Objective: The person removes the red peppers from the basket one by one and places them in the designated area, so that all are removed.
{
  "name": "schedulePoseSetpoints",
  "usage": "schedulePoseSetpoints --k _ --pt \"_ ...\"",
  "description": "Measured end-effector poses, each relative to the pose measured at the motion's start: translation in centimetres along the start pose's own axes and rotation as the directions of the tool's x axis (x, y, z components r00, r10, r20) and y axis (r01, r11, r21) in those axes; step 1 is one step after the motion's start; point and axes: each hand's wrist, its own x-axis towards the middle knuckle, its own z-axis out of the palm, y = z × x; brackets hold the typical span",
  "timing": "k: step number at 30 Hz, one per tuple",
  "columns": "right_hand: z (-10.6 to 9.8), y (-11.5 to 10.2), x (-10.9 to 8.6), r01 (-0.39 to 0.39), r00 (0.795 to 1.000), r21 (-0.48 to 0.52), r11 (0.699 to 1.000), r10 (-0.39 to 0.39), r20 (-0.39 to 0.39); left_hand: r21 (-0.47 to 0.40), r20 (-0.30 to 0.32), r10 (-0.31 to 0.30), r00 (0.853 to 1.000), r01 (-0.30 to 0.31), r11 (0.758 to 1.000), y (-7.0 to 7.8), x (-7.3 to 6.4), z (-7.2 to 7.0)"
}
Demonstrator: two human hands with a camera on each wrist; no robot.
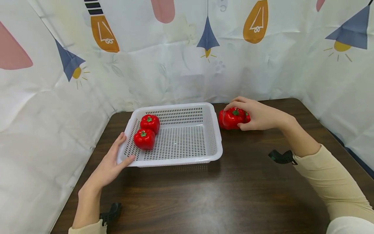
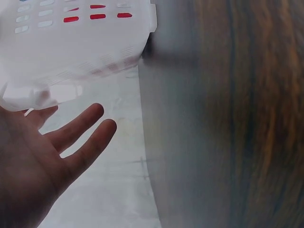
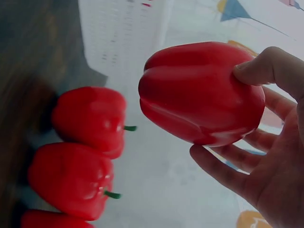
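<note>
A red bell pepper (image 3: 202, 95) with a green stem is held by my right hand (image 1: 254, 113), thumb on one side and fingers on the other, above several more red bell peppers (image 3: 78, 178) on the table. Those lie just right of a white perforated plastic basket (image 1: 216, 139). Inside the basket, two red bell peppers (image 1: 144, 139) sit side by side at its left end. My left hand (image 1: 109, 164) holds the basket's front left corner, thumb over the rim. In the left wrist view, some of its fingers (image 2: 90, 147) spread out past the basket wall.
Everything stands on a dark wood-grain table (image 1: 187, 201). A white curtain (image 1: 181, 71) printed with lamps and bulbs hangs close behind the table and along its sides. Dark straps (image 1: 280, 157) show at both wrists.
</note>
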Motion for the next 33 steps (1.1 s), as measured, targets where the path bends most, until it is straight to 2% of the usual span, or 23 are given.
schedulePoseSetpoints --k 11,21,33 --pt "2.5 1.9 -0.8 -0.053 0.995 -0.028 0.998 0.055 0.081 0.003 -0.004 0.01 1.0 -0.01 1.0 0.1 0.4 -0.1" --pt "4.8 3.3 -1.1 -0.076 0.985 -0.035 0.997 0.08 0.155 -0.021 -0.001 0.007 1.0 -0.007 1.0 -0.4 0.0 0.2" --pt "5.9 4.2 -0.9 -0.089 0.985 -0.042 0.995 0.094 0.145 -0.035 -0.013 0.023 1.0 -0.023 0.999 -0.5 0.1 0.3"
